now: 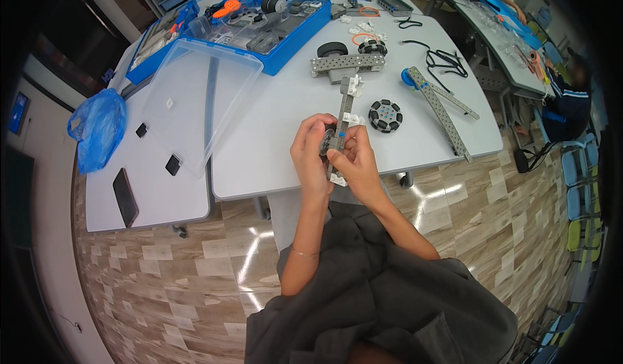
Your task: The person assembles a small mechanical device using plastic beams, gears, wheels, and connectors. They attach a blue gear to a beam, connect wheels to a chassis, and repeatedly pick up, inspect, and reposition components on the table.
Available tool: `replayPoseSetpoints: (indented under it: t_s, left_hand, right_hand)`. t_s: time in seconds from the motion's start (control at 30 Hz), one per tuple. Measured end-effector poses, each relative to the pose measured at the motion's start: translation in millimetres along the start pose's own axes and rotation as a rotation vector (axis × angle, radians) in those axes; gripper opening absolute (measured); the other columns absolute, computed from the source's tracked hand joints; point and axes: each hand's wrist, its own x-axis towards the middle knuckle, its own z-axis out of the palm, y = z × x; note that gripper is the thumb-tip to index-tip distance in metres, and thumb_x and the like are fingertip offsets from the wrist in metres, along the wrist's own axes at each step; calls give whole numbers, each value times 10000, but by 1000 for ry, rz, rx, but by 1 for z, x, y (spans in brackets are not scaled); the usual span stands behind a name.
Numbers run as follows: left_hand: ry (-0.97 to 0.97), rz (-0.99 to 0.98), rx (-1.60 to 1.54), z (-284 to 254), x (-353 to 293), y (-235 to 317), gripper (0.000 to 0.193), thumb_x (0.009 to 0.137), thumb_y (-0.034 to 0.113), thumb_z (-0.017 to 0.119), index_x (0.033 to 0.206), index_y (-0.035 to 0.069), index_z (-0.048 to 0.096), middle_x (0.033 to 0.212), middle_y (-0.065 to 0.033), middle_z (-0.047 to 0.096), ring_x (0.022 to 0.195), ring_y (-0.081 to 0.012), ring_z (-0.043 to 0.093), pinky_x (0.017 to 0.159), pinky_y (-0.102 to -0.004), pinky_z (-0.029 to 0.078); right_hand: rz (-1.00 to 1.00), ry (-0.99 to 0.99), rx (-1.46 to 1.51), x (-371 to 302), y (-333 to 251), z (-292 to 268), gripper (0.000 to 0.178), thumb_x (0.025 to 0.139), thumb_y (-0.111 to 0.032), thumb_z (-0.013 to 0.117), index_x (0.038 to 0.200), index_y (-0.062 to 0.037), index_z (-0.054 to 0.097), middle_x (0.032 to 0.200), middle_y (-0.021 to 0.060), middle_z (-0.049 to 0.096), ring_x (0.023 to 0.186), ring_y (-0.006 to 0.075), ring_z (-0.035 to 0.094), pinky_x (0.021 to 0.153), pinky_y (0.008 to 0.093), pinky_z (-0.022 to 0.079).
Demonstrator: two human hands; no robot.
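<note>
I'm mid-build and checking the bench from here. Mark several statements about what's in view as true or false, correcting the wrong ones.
1. The left hand and right hand both hold the grey beam assembly. True.
2. The loose roller wheel lies left of both hands. False: the roller wheel lies to their right.
3. A blue plastic bag is at the left side of the tables. True.
4. The phone lies on the clear lid. False: the phone lies apart from the clear lid.
</note>
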Motion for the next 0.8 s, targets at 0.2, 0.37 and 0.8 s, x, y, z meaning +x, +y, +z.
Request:
replayPoseSetpoints:
  t_s: [0.2,0.37,0.8]
  left_hand:
    - [39,28,30,2,-2,-1,223,1005,185,526,995,-10,634,1020,-104,641,936,-160,597,847,-289,488]
    - [126,73,28,8,-6,-2,205,988,162,555,980,-16,657,982,-75,655,901,-134,593,814,-267,477]
    - [69,66,52,6,-1,5,171,999,153,580,999,6,668,962,-49,644,839,-95,592,707,-223,476]
  right_hand:
    - [-18,-17,10,0,-2,-3,327,907,19,619,1073,-11,338,992,121,581,886,89,570,734,260,512]
    - [-21,-32,-33,-1,-2,-3,302,925,-26,615,1109,-49,377,978,76,581,828,77,571,711,236,480]
    - [105,-75,39,4,-12,-6,392,918,-32,633,1232,30,407,1055,131,640,904,114,632,723,249,518]
